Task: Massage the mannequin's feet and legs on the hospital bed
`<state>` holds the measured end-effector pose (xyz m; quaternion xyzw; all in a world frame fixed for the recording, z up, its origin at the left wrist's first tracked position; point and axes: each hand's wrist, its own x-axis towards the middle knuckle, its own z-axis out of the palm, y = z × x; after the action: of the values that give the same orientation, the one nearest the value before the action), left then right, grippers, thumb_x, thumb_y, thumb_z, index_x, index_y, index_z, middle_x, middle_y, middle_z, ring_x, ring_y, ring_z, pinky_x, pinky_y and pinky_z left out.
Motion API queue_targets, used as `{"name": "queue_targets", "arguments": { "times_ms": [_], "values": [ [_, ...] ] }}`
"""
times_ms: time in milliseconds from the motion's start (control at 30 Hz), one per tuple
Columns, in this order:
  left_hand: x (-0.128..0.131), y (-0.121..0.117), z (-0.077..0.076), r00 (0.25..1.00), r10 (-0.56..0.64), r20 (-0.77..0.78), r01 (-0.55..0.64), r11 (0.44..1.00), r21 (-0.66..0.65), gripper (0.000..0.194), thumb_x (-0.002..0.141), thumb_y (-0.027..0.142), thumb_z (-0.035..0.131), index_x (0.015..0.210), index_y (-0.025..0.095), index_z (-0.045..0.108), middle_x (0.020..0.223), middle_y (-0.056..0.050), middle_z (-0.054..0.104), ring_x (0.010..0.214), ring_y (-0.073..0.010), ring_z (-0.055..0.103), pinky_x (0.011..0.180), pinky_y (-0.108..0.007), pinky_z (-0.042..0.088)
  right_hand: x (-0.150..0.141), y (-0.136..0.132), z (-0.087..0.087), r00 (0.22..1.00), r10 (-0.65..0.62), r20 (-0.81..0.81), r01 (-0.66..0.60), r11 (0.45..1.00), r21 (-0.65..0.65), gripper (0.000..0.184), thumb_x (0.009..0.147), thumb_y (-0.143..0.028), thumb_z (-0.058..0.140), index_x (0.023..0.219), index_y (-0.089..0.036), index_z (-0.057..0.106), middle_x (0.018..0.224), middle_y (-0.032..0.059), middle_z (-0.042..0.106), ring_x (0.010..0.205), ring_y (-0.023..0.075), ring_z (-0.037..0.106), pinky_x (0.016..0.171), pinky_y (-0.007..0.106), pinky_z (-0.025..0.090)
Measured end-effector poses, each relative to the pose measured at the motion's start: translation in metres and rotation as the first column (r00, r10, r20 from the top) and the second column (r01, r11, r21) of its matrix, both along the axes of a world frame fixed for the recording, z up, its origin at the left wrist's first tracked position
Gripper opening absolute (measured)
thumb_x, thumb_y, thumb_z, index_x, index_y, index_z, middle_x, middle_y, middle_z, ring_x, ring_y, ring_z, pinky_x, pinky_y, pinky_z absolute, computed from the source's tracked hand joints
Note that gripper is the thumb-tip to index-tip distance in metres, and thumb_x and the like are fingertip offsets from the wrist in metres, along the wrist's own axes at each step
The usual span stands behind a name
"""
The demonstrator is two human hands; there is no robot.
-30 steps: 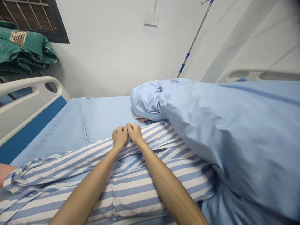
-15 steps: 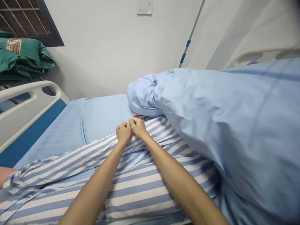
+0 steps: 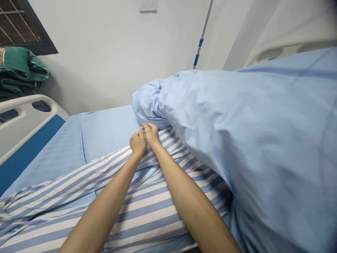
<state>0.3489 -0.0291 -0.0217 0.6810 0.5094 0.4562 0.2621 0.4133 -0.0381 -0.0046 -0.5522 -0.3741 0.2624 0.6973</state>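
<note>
At the far left, a dark window grille [image 3: 15, 24] sits in the white wall, and a folded green cloth [image 3: 18, 72] lies below it, just beyond the white bed rail [image 3: 23, 119] with its blue panel. The rail runs along the edge of the plain blue bed sheet [image 3: 105, 135], which shows as an open stretch between the rail and the hands.

A blue-and-white striped cloth [image 3: 142, 207] lies across the lower part of the view, its long fold reaching toward the lower left. Both hands are curled almost shut at its upper edge and sit side by side, just touching. The left hand [image 3: 137, 143] is closed, with its fingers pinching the stripes. The right hand [image 3: 151, 134] pinches the same edge, its fingertips close to the left hand's knuckles and just below a bulky blue duvet [image 3: 210, 133].

The duvet rises as a thick mound that fills the right side, its rounded end almost touching the right hand. Above it, a white wall socket [image 3: 148, 5] and a metal drip pole [image 3: 202, 35] with blue bands stand against the wall. A second white bed rail [image 3: 273, 51] shows beyond the duvet at the right.
</note>
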Motion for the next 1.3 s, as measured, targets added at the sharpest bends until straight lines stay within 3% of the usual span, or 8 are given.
{"name": "queue_targets", "arguments": {
  "times_ms": [133, 333, 433, 567, 667, 1000, 1133, 1300],
  "values": [
    [-0.004, 0.005, -0.002, 0.997, -0.051, 0.058, 0.051, 0.999, -0.007, 0.035, 0.078, 0.032, 0.038, 0.046, 0.019, 0.037, 0.046, 0.003, 0.038, 0.050, -0.0098, 0.033, 0.050, -0.023, 0.024, 0.007, -0.002, -0.006, 0.962, -0.081, 0.261, 0.077, 0.997, 0.025, 0.033, 0.073, -0.035, 0.048, 0.047, -0.019, 0.035, 0.045, -0.0059, 0.032, 0.051, 0.0085, 0.031, 0.051, 0.021, 0.026],
    [0.023, 0.010, 0.022, 0.940, -0.071, 0.334, 0.088, 0.995, -0.037, 0.030, 0.074, 0.028, 0.041, 0.047, 0.018, 0.036, 0.046, 0.005, 0.035, 0.047, -0.0078, 0.033, 0.049, -0.022, 0.027, 0.021, 0.007, -0.012, 0.997, 0.024, -0.075, -0.020, 0.999, 0.045, 0.028, 0.073, -0.035, 0.045, 0.051, -0.020, 0.035, 0.045, -0.0069, 0.032, 0.045, 0.0077, 0.030, 0.046, 0.021, 0.027],
    [0.037, 0.007, 0.016, 0.966, -0.060, 0.253, 0.079, 0.995, -0.066, 0.030, 0.075, 0.028, 0.040, 0.047, 0.018, 0.040, 0.048, 0.004, 0.039, 0.049, -0.0082, 0.036, 0.049, -0.022, 0.027, 0.024, 0.003, -0.006, 0.995, -0.067, -0.078, 0.070, 0.997, 0.044, 0.028, 0.075, -0.035, 0.043, 0.053, -0.020, 0.036, 0.047, -0.0058, 0.034, 0.046, 0.0082, 0.031, 0.046, 0.021, 0.028],
    [0.037, 0.006, 0.001, 0.993, -0.110, 0.033, 0.112, 0.992, -0.060, 0.027, 0.077, 0.030, 0.043, 0.054, 0.017, 0.049, 0.053, 0.001, 0.048, 0.055, -0.0098, 0.041, 0.053, -0.023, 0.028, 0.027, -0.010, 0.001, 0.918, -0.211, 0.335, 0.204, 0.977, 0.058, 0.029, 0.076, -0.034, 0.048, 0.053, -0.020, 0.037, 0.052, -0.0029, 0.042, 0.055, 0.0102, 0.036, 0.054, 0.022, 0.029],
    [0.033, 0.006, -0.001, 0.986, -0.139, 0.088, 0.146, 0.987, -0.074, 0.033, 0.081, 0.034, 0.037, 0.056, 0.017, 0.050, 0.055, 0.000, 0.051, 0.057, -0.0105, 0.044, 0.054, -0.022, 0.030, 0.033, -0.013, -0.002, 0.852, -0.181, 0.491, 0.202, 0.979, 0.009, 0.031, 0.077, -0.034, 0.045, 0.051, -0.020, 0.036, 0.050, -0.0032, 0.040, 0.054, 0.0105, 0.034, 0.054, 0.023, 0.026],
    [0.059, 0.000, 0.013, 0.966, -0.108, 0.234, 0.116, 0.993, -0.021, 0.039, 0.083, 0.037, 0.032, 0.050, 0.018, 0.043, 0.049, 0.001, 0.045, 0.052, -0.0100, 0.041, 0.055, -0.022, 0.033, 0.051, -0.006, -0.009, 0.982, -0.164, 0.091, 0.164, 0.986, 0.004, 0.028, 0.076, -0.034, 0.040, 0.052, -0.021, 0.032, 0.048, -0.0058, 0.034, 0.049, 0.0090, 0.030, 0.049, 0.022, 0.029],
    [0.059, -0.002, 0.004, 0.987, -0.143, 0.076, 0.147, 0.988, -0.045, 0.037, 0.082, 0.035, 0.035, 0.051, 0.018, 0.048, 0.052, -0.001, 0.050, 0.055, -0.0116, 0.043, 0.054, -0.024, 0.028, 0.051, -0.011, 0.000, 0.920, -0.265, 0.289, 0.260, 0.964, 0.056, 0.029, 0.077, -0.034, 0.040, 0.053, -0.021, 0.032, 0.050, -0.0048, 0.037, 0.051, 0.0094, 0.032, 0.051, 0.023, 0.028],
    [0.057, 0.002, 0.003, 0.958, -0.241, 0.154, 0.258, 0.960, -0.104, 0.038, 0.081, 0.036, 0.035, 0.050, 0.017, 0.046, 0.052, 0.000, 0.049, 0.054, -0.0105, 0.043, 0.052, -0.023, 0.028, 0.059, -0.008, -0.009, 0.855, -0.293, 0.428, 0.306, 0.951, 0.038, 0.031, 0.077, -0.037, 0.038, 0.052, -0.020, 0.035, 0.049, -0.0043, 0.036, 0.054, 0.0104, 0.032, 0.053, 0.023, 0.028]
  ]
}}
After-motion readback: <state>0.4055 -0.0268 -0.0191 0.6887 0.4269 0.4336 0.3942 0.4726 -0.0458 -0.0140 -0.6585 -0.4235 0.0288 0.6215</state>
